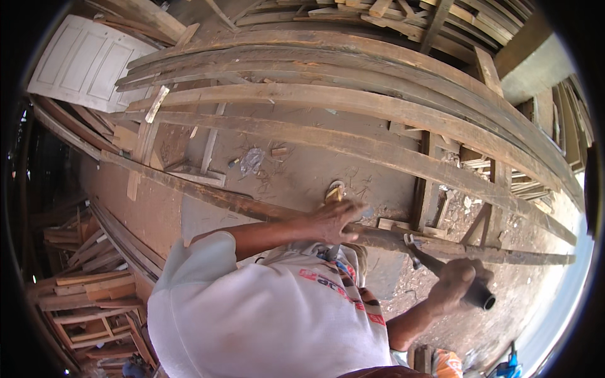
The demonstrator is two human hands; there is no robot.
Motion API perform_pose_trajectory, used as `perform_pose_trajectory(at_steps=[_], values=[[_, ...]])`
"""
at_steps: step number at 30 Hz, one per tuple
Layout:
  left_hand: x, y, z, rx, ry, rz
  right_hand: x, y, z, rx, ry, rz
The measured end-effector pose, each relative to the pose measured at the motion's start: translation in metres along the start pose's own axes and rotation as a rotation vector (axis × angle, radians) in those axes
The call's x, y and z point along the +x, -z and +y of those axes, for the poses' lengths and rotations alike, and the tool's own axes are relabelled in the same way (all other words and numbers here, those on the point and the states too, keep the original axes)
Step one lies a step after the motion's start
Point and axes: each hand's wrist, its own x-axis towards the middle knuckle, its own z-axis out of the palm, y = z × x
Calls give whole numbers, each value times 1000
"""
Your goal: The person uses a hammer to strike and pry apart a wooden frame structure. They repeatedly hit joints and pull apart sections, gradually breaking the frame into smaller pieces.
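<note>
In my right hand is a claw hammer, my fingers wrapped round its dark handle. The butt of the handle sticks out behind the hand, and the metal head is at the nearest long wooden beam; whether it touches the wood I cannot tell. My left hand reaches across my body over that same beam, fingers stretched out and somewhat blurred, with nothing seen in them. A sandalled foot shows just beyond the left hand.
More long beams lie side by side beyond, across wooden trestles. A white panelled door leans at far left. Stacked timber fills the lower left, with more at the back. Crumpled clear plastic lies on the floor.
</note>
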Motion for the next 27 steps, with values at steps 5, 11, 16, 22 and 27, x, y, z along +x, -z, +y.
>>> perform_pose_trajectory(at_steps=[5,11,16,22,27], values=[[12,21,-20,-246,-29,-210,0,1,3,32,-15,43],[1,26,-40,-259,-3,-181,6,-12,0,-95,-84,286],[18,72,-36,-395,59,-313,2,-16,9,-238,-124,227],[119,161,-81,-53,-4,537,4,-37,38,-398,-89,86],[189,178,-114,337,-68,525,22,-52,8,-475,-96,-54]])
